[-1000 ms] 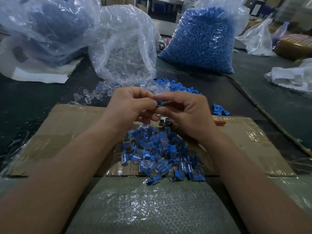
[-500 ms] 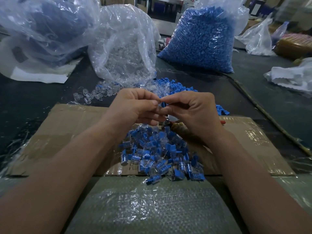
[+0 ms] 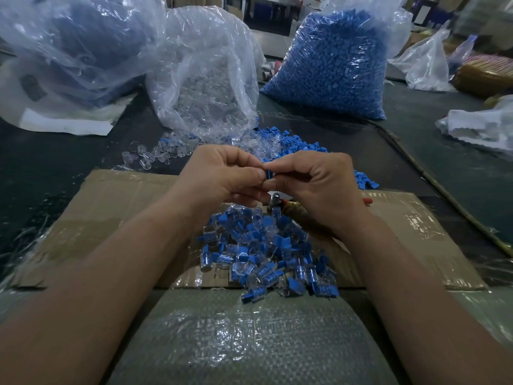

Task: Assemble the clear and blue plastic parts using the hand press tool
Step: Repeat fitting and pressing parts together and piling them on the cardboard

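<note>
My left hand [image 3: 222, 176] and my right hand [image 3: 319, 184] meet fingertip to fingertip above the cardboard sheet [image 3: 116, 207]. Between them they pinch a small blue part [image 3: 268, 174]; any clear part with it is hidden by my fingers. Under my hands lies a heap of joined clear-and-blue pieces [image 3: 266, 254]. Just below my right hand the hand press tool [image 3: 280, 202] shows a metal tip and a red handle end [image 3: 367, 201]; most of it is hidden. Loose clear parts [image 3: 155, 157] and loose blue parts [image 3: 294, 143] lie beyond my hands.
An open bag of clear parts [image 3: 208, 87] stands behind the hands, a full bag of blue parts [image 3: 333, 65] to its right, another plastic bag [image 3: 69, 51] at far left. A woven sack [image 3: 249, 337] lies in front of me. A cord [image 3: 433, 184] runs along the right.
Both hands have stayed together at the same spot; the fingers have worked the blue part, which now stands more upright between the fingertips.
</note>
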The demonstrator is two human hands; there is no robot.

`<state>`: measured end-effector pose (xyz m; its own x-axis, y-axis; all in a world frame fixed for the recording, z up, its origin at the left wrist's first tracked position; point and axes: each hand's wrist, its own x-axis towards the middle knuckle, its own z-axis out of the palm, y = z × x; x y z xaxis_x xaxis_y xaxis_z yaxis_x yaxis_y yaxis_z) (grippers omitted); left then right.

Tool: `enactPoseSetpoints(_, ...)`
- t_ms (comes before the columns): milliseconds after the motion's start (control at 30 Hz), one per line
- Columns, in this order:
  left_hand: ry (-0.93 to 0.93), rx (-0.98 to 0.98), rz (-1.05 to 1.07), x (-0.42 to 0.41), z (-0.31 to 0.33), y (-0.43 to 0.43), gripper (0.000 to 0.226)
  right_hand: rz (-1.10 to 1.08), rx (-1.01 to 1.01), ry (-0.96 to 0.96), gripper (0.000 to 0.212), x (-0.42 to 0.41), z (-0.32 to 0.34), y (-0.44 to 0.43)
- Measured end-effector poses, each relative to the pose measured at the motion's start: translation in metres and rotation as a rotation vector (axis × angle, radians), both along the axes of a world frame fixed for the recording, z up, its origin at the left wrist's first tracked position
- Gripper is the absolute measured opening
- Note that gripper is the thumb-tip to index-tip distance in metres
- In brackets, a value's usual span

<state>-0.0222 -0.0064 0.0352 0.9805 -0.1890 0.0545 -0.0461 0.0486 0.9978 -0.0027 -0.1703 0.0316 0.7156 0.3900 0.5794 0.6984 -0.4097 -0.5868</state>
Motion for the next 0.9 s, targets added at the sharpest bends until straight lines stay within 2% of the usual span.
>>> enactPoseSetpoints(233,-0.015,0.012,0.013,0.001,-0.002,0.000,0.011,-0.011,-0.027,0.006,0.029,-0.001,0.001,0.001)
enactPoseSetpoints(400,-0.007,0.012,0.012,0.002,-0.003,-0.001,0.011,0.024,-0.026,0.103,0.036,-0.003,0.004,0.000)
enactPoseSetpoints(567,-0.012,0.004,0.058,0.003,-0.002,0.002,0.012,-0.126,-0.049,0.274,0.024,0.006,0.015,-0.024)
enactPoseSetpoints(667,-0.018,-0.008,0.074,0.003,-0.002,0.003,0.013,-0.240,-0.241,0.426,0.023,0.014,0.021,-0.049)
enactPoseSetpoints(733,-0.017,-0.016,0.086,0.003,-0.001,0.003,0.014,-0.224,-0.383,0.568,0.031,0.017,0.022,-0.060)
enactPoseSetpoints(833,-0.019,-0.025,0.106,0.003,-0.001,0.002,0.014,-0.156,-0.580,0.772,0.053,0.015,0.020,-0.060)
enactPoseSetpoints(900,-0.018,-0.023,0.107,0.003,-0.002,0.003,0.013,-0.171,-0.703,0.799,0.073,0.015,0.018,-0.056)
